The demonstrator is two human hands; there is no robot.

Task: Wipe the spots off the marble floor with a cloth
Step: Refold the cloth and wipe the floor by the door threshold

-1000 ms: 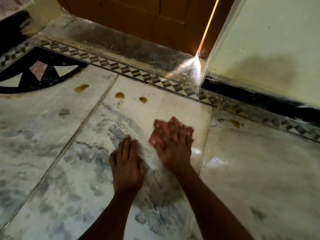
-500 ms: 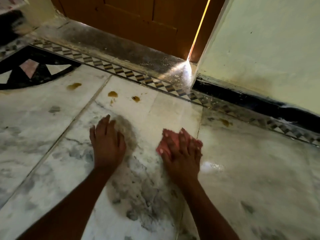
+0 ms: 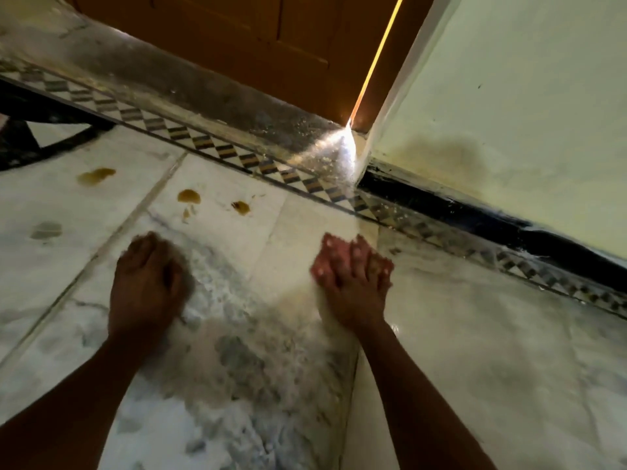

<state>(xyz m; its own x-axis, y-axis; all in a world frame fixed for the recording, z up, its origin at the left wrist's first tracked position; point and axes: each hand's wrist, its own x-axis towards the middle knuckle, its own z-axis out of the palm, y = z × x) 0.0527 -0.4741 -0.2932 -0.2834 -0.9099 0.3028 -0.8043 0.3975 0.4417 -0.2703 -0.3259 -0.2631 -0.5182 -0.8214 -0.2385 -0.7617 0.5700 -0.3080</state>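
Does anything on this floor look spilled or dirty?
Yes. Three brown spots sit on the pale marble beyond the hands, looking like drips. A dark stain also marks the wall near the door.

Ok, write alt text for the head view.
A person's right hand presses a pink cloth flat on a white marble floor, while the left hand rests palm-down beside it. Three brown spots lie ahead, near a wooden door.
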